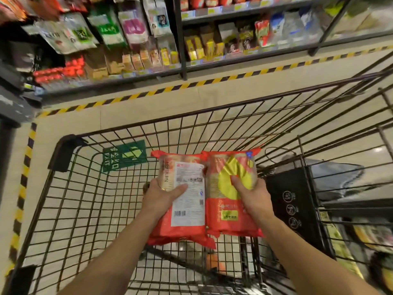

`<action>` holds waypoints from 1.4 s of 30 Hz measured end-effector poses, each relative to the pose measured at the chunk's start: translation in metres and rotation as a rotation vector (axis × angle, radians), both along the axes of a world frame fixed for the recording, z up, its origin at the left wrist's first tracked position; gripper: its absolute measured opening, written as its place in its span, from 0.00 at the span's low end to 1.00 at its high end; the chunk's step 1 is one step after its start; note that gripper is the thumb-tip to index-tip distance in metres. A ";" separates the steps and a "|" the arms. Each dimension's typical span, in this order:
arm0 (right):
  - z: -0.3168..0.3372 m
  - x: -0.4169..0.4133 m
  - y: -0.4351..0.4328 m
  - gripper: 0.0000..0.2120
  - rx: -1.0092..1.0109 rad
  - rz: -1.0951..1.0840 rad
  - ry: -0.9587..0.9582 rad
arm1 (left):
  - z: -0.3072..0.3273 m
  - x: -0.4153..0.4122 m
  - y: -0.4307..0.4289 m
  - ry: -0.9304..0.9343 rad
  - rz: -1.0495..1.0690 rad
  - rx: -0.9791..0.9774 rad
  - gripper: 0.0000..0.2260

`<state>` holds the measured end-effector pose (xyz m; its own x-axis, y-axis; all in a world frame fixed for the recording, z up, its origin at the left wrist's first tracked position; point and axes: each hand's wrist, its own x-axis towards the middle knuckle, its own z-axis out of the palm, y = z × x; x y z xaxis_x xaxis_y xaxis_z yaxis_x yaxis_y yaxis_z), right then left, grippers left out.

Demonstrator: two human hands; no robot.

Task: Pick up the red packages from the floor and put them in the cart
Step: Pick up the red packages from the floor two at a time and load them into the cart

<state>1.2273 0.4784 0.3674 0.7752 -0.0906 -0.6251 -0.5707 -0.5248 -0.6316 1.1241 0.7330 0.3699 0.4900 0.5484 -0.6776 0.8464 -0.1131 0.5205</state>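
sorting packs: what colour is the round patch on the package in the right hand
Yellow patch on the red package; head view.

Cart open from above

My cart (pixel 212 111) takes a reach from overhead; wire walls (pixel 70 209) close every side, and a black panel (pixel 293 201) blocks the right.

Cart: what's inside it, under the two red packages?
The cart shows bare wire mesh with floor tile visible through it, plus a blurred orange item low down. The left hand and right hand hold the red packages over it; anything directly beneath them is covered.
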 end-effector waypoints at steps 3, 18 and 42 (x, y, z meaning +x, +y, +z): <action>-0.005 0.003 0.003 0.32 -0.018 0.008 0.019 | -0.018 0.004 0.010 0.030 -0.063 0.090 0.45; 0.037 0.014 0.021 0.47 -0.484 0.387 -0.054 | 0.054 0.016 -0.009 0.039 -0.228 0.266 0.48; 0.538 -0.145 0.169 0.40 -0.498 1.458 -1.052 | 0.560 -0.290 0.032 0.286 -0.119 0.946 0.40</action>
